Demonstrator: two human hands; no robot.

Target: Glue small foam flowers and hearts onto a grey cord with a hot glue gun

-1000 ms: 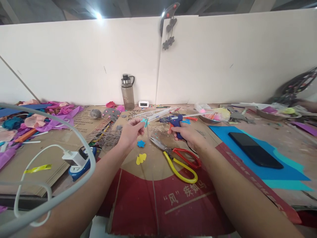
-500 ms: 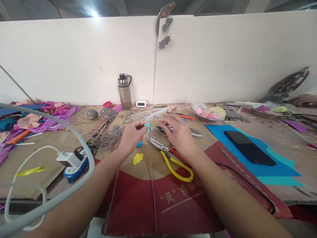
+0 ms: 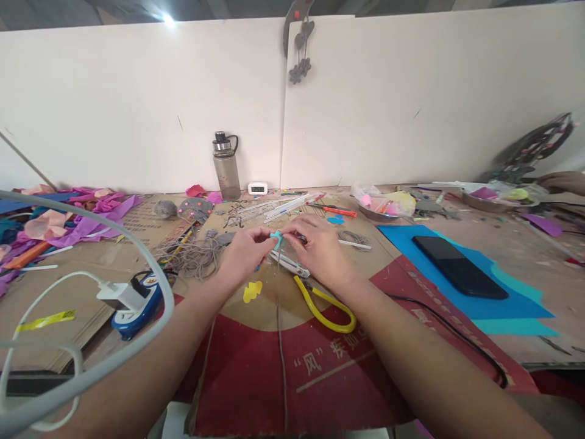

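Observation:
A small teal cutout (image 3: 276,239) sits between my two hands above the cardboard. My left hand (image 3: 247,251) pinches its left side between thumb and index finger. The fingertips of my right hand (image 3: 317,247) are closed at its right edge, on the cutout as well. A grey string (image 3: 280,323) runs down the cardboard below the hands; whether it joins the cutout is unclear. Under my right hand lie a pale metal tool (image 3: 289,265) and a bent yellow handle (image 3: 326,317). Yellow cutouts (image 3: 252,291) rest near my left wrist.
Tangled grey yarn (image 3: 196,256) and a blue power strip (image 3: 137,320) are at left, with a white cable arching in front. A bottle (image 3: 226,171) and small clock (image 3: 258,188) stand by the white board. A phone (image 3: 459,266) rests on blue sheets (image 3: 512,308) at right.
My right hand has moved left, its fingers closing at the teal cutout. My left hand keeps its pinch on it. The whole view has shifted slightly.

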